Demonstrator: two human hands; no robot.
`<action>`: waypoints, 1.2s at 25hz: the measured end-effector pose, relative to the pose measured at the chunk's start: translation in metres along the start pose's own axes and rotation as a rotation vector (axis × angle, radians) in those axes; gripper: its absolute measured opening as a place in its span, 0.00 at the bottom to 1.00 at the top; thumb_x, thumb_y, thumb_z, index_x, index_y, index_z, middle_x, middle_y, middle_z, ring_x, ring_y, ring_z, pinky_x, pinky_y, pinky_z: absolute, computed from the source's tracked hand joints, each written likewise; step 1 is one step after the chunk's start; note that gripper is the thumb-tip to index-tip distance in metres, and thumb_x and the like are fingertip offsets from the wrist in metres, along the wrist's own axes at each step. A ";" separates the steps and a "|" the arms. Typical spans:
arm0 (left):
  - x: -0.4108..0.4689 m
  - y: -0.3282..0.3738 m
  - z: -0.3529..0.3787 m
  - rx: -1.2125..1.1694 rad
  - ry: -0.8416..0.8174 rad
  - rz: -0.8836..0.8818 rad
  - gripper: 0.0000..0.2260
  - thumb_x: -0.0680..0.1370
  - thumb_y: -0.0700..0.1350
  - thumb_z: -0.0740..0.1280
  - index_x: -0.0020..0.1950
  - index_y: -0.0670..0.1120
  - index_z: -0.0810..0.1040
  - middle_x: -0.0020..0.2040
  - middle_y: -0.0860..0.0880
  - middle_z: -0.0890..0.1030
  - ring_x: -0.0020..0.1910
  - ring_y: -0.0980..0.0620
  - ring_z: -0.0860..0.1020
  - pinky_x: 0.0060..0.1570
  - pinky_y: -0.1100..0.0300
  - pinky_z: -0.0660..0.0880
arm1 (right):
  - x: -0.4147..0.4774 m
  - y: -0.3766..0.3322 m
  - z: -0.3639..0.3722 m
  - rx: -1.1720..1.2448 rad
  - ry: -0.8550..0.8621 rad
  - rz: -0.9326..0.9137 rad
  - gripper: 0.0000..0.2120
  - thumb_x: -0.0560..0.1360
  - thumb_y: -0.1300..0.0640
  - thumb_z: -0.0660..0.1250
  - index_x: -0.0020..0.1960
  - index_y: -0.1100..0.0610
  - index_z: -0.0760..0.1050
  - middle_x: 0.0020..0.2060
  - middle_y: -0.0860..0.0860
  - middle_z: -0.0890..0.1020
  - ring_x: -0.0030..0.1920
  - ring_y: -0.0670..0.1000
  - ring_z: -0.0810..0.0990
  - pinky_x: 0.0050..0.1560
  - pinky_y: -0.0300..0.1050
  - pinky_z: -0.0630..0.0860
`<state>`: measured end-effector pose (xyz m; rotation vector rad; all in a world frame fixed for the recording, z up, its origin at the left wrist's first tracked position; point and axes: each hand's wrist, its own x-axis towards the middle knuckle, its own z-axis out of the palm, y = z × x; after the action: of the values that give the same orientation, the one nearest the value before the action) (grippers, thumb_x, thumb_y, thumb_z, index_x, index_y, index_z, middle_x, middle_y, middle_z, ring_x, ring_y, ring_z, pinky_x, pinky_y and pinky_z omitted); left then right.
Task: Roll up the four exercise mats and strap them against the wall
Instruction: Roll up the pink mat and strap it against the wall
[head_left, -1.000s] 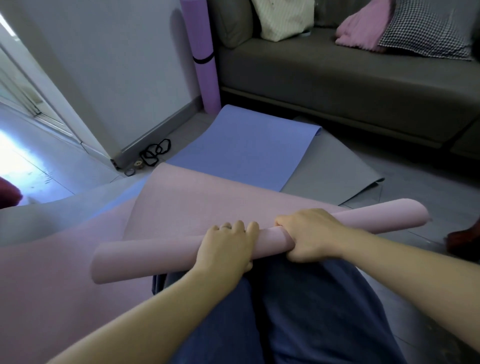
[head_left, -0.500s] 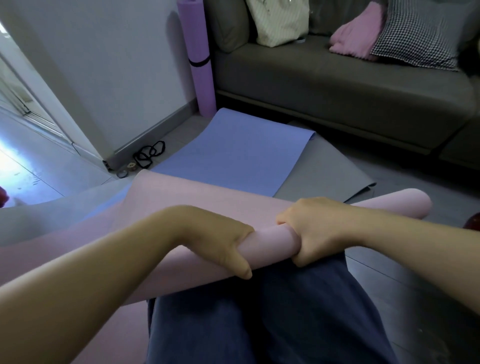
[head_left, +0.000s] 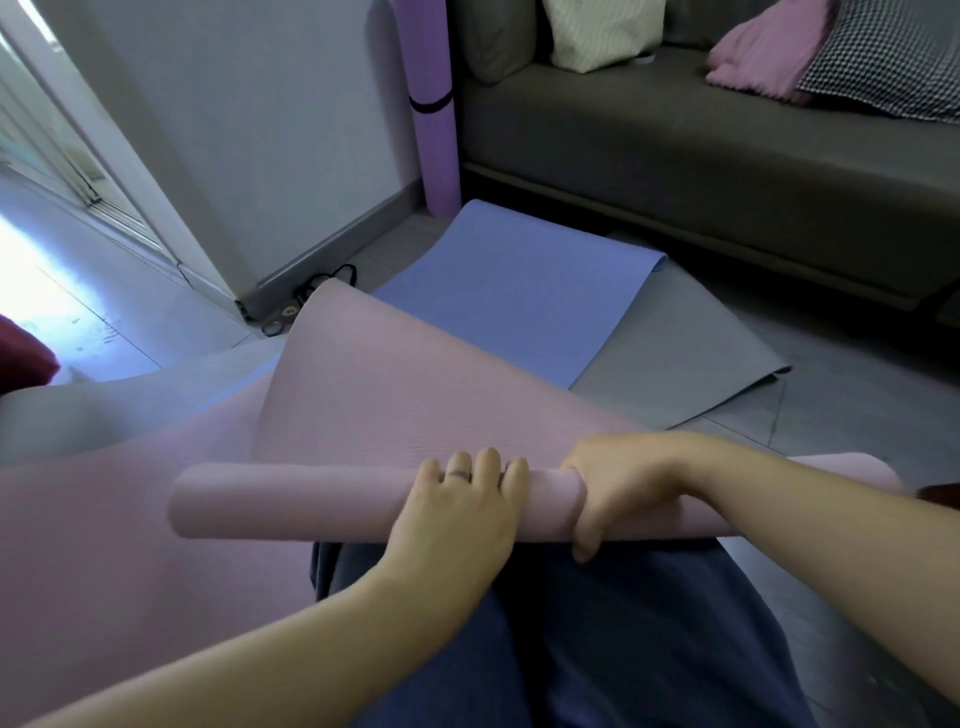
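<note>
Hands (head_left: 457, 514) (head_left: 618, 488): 2, gripping pink mat (head_left: 291, 499); flat mats (head_left: 519, 301) (head_left: 691, 353): 2; strapped mat (head_left: 434, 130): 1

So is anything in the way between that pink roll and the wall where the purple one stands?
Yes. The blue mat and the grey mat under it lie unrolled on the floor between the pink roll and the purple rolled mat at the wall.

Grey sofa (head_left: 675, 140) at back, w/ cream striped cushion (head_left: 602, 31), pink throw (head_left: 753, 67), checked cushion (head_left: 883, 62), white wall (head_left: 260, 130) at left, grey floor (head_left: 857, 395)
</note>
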<state>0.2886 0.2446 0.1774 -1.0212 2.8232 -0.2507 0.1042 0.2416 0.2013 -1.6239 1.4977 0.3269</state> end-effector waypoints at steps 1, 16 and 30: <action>0.001 -0.002 0.001 -0.009 -0.015 0.041 0.25 0.54 0.45 0.78 0.48 0.43 0.77 0.38 0.45 0.76 0.33 0.45 0.76 0.32 0.56 0.71 | -0.003 -0.001 0.004 -0.024 0.037 0.006 0.13 0.65 0.47 0.76 0.42 0.48 0.74 0.36 0.43 0.78 0.37 0.46 0.77 0.33 0.37 0.69; 0.030 -0.036 -0.037 -0.357 -0.374 -0.008 0.26 0.71 0.58 0.69 0.63 0.50 0.65 0.57 0.50 0.74 0.53 0.48 0.75 0.48 0.54 0.71 | -0.016 0.011 -0.016 -0.306 0.191 -0.012 0.14 0.66 0.46 0.71 0.44 0.52 0.71 0.37 0.46 0.77 0.39 0.52 0.76 0.33 0.44 0.70; 0.030 -0.044 -0.027 -0.456 -0.769 0.051 0.30 0.70 0.56 0.72 0.67 0.49 0.64 0.60 0.49 0.75 0.53 0.48 0.74 0.48 0.57 0.69 | -0.031 0.035 0.056 -0.519 0.711 -0.182 0.34 0.60 0.31 0.65 0.60 0.47 0.71 0.52 0.45 0.76 0.51 0.50 0.77 0.50 0.46 0.74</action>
<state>0.2883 0.1950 0.2110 -0.8532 2.2083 0.6755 0.0857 0.3072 0.1759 -2.4474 1.8525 0.0198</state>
